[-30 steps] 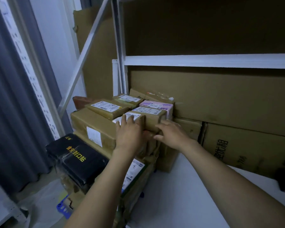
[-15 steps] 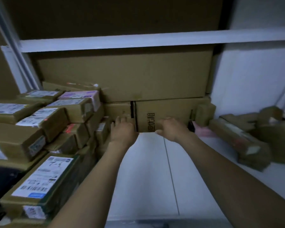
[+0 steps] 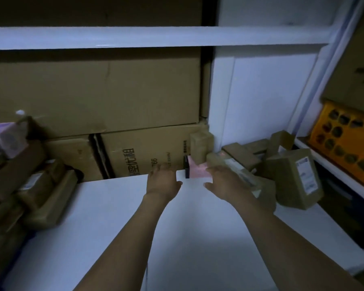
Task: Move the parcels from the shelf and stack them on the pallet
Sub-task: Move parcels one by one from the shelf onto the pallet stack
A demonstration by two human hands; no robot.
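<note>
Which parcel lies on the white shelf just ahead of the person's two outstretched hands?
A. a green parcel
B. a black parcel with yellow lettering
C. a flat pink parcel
C: the flat pink parcel lies on the shelf just beyond the left hand and the right hand, both reaching with fingers extended.
</note>
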